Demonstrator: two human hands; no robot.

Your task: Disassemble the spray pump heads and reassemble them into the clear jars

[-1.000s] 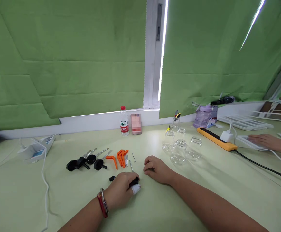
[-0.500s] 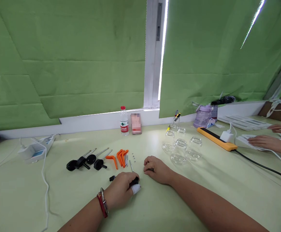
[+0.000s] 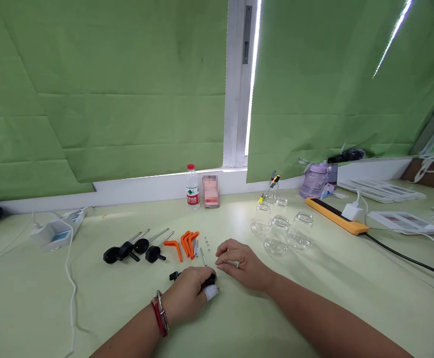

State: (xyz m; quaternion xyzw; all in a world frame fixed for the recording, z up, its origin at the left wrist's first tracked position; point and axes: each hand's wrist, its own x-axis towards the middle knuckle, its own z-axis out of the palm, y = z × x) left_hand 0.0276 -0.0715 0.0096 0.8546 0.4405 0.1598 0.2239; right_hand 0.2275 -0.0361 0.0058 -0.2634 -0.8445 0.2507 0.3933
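My left hand (image 3: 187,292) rests on the pale green table (image 3: 313,298), fingers curled round a black knob part (image 3: 173,275) whose end sticks out at the left; one fingertip is wrapped in white tape. My right hand (image 3: 239,263) lies just right of it, fingers pinched on a small metal spring-like piece I can barely make out. Ahead of both hands lie several orange angled pieces (image 3: 185,243), thin metal pins (image 3: 203,256) and tiny nuts (image 3: 207,243). Black knobs with metal shafts (image 3: 136,247) lie further left.
Several clear glass jars (image 3: 279,231) stand right of my hands. A water bottle (image 3: 192,187) and a pink box (image 3: 211,191) stand by the window ledge. A yellow power strip (image 3: 336,216) with a black cable lies right; a white charger and cable (image 3: 54,231) left.
My right hand has shifted slightly left toward my left hand. The other person's hands at the far right edge have left the view. My left hand has stayed put.
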